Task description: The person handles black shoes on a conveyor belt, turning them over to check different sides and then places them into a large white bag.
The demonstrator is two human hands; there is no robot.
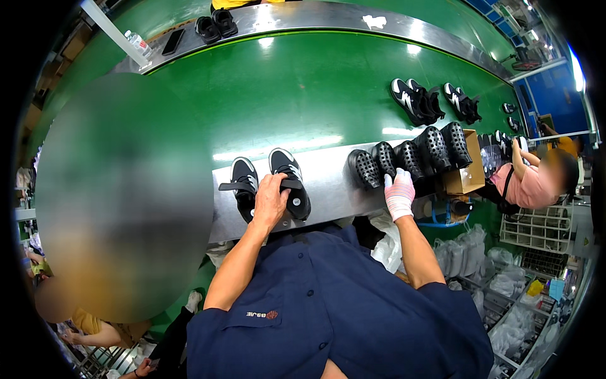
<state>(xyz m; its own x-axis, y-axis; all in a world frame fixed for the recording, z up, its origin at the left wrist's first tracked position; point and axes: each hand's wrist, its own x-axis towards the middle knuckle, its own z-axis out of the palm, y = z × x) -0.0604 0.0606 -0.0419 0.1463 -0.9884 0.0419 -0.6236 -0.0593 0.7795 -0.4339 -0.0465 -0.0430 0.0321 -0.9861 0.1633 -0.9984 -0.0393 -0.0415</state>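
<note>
A pair of black sneakers with white trim stands on the metal bench, toes pointing away from me: a left shoe (pixel 244 183) and a right shoe (pixel 297 205), each with a loose strap. My left hand (pixel 270 201), bare, is closed on the right shoe beside its strap. A white glove with pink bands covers my right hand (pixel 399 196). Its thumb and fingers are at the near end of a black perforated shoe last (pixel 384 158), one of several in a row. The gloved fingertips partly hide that end, but they look closed on it.
A cardboard box (pixel 465 167) adjoins the lasts. The green conveyor belt (pixel 278 88) beyond carries more sneakers (pixel 416 101). On the far metal ledge are black shoes (pixel 216 26), a phone (pixel 173 42) and a bottle (pixel 137 43). A co-worker in pink (pixel 530 180) sits at right; bagged goods (pixel 461 252) stand below.
</note>
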